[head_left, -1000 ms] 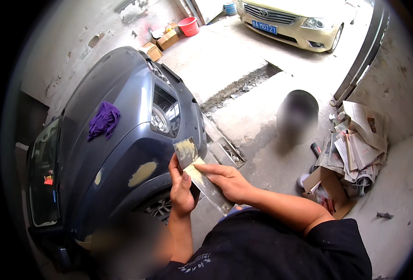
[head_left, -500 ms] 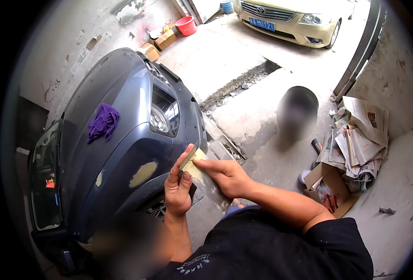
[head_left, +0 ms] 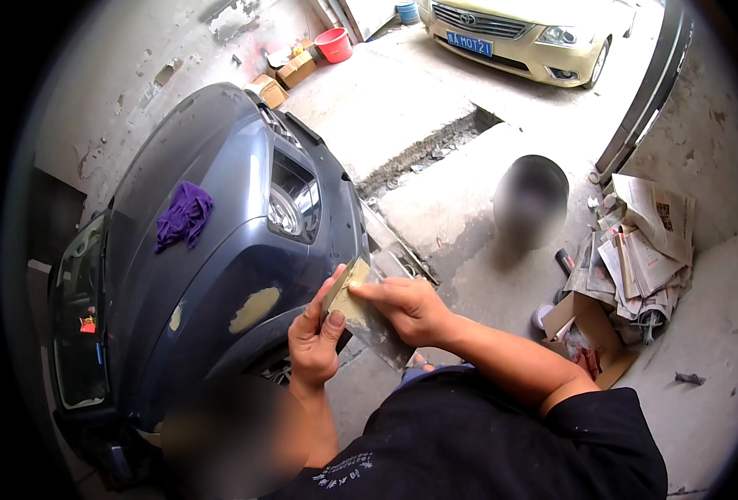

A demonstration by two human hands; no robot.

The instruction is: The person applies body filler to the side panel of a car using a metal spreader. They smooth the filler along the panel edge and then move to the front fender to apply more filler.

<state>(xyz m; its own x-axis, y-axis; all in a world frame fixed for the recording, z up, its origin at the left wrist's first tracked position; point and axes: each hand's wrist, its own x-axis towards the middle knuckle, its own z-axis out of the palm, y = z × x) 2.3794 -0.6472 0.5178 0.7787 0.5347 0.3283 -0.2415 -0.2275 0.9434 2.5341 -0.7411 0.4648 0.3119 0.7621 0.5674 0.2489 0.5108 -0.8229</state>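
Observation:
My left hand (head_left: 312,343) is closed, thumb in front, round a thin flat scraper (head_left: 336,285) that stands nearly edge-on beside its fingers. My right hand (head_left: 411,310) grips a grey flat putty board (head_left: 391,340), with one digit pressed on its face near the upper end. Pale yellow putty (head_left: 351,307) is smeared over the board's left part, against the scraper. The fingers behind the board are hidden. Left of my hands stands a dark blue car (head_left: 219,208); its fender bears a large yellow putty patch (head_left: 255,309) and a smaller putty patch (head_left: 177,317).
A purple cloth (head_left: 184,217) lies on the hood. To the right are a dark bin (head_left: 544,179), blurred in part, a heap of newspapers (head_left: 635,258) and an open cardboard box (head_left: 606,333). A trench (head_left: 436,146) crosses the floor toward a gold car (head_left: 519,42).
My right hand and the board have shifted slightly, and more of the putty and grey board face shows. The scraper's edge has turned, and my left hand has dropped a little.

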